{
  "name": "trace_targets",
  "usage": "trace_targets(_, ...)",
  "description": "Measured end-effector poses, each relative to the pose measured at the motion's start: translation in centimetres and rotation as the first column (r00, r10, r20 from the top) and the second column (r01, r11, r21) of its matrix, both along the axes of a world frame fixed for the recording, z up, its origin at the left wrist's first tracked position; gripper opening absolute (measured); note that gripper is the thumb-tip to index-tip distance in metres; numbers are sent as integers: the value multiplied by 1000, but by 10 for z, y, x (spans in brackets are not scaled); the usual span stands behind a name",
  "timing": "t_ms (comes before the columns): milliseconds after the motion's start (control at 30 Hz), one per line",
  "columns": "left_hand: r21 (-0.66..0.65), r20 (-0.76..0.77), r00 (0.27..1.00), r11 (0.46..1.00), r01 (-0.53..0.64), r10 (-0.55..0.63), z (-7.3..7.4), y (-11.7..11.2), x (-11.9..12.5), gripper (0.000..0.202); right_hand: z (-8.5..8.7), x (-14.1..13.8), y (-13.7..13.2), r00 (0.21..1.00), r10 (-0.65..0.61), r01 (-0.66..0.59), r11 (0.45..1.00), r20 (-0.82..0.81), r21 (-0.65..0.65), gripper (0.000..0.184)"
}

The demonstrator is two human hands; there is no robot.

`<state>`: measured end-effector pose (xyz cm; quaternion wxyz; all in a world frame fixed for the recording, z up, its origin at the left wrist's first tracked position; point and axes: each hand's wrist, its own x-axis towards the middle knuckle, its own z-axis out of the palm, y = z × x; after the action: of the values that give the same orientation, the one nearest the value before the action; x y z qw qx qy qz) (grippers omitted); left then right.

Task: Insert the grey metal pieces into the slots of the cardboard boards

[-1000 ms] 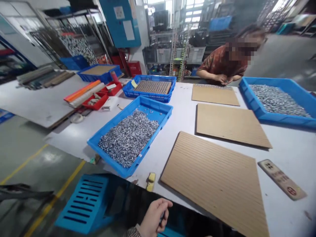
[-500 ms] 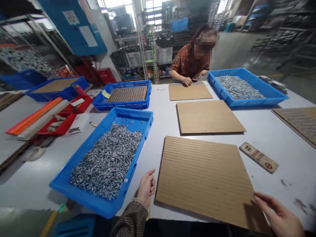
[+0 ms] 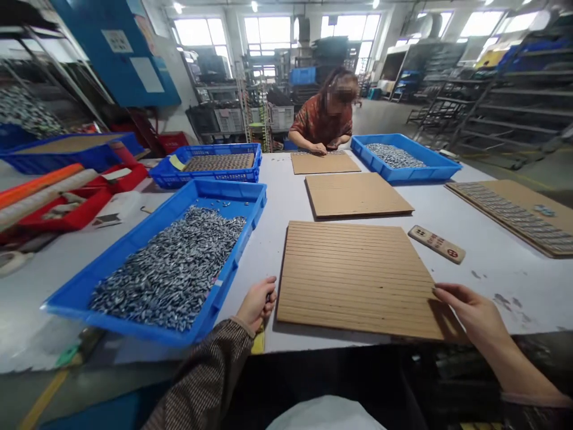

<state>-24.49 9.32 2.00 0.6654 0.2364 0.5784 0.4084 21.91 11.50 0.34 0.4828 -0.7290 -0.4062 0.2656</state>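
Observation:
A brown cardboard sheet (image 3: 344,280) with parallel grooves lies flat before me. My right hand (image 3: 470,313) is at its right edge, fingertips closed against the cardboard. Beside the sheet's left edge, my left hand (image 3: 257,303) is curled closed. A small dark bit shows between its fingers, too hidden to name. Left of that hand stands a blue tray (image 3: 67,298) heaped with small shiny metal pieces (image 3: 174,269). A tan printed strip (image 3: 437,243) lies off the sheet's upper right corner.
Beyond lies another cardboard stack (image 3: 358,194). Across the table, a person (image 3: 324,116) bends over a cardboard sheet (image 3: 326,163), near a second blue tray (image 3: 405,173) of pieces. On the right is a board with metal rows (image 3: 514,215). Red bins (image 3: 89,209) stand left.
The view has tilted up and shifted right, showing more windows and racks. Both hands keep about the same places beside the cardboard sheet; the right fingertips are closer together.

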Motion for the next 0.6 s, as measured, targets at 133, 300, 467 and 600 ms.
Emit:
trace_targets(133, 3, 33, 999, 1000, -8, 8, 0, 2, 7, 37, -10, 14, 11, 991, 103, -102, 995, -79, 18, 40)
trace_targets(300, 21, 63, 992, 994, -109, 107, 8, 0, 9, 29, -3, 22, 9, 987, 132, -127, 990, -95, 54, 32)
trace_targets(467, 51, 180, 941, 953, -299, 286, 15, 21, 8, 20, 15, 6, -5, 984, 177, -177, 984, 14, 21, 32)
trace_targets(600, 39, 317, 864, 904, -425, 392, 19, 67, 14, 14, 31, -42, 19, 931, 354, -361, 929, 94, 81, 33)
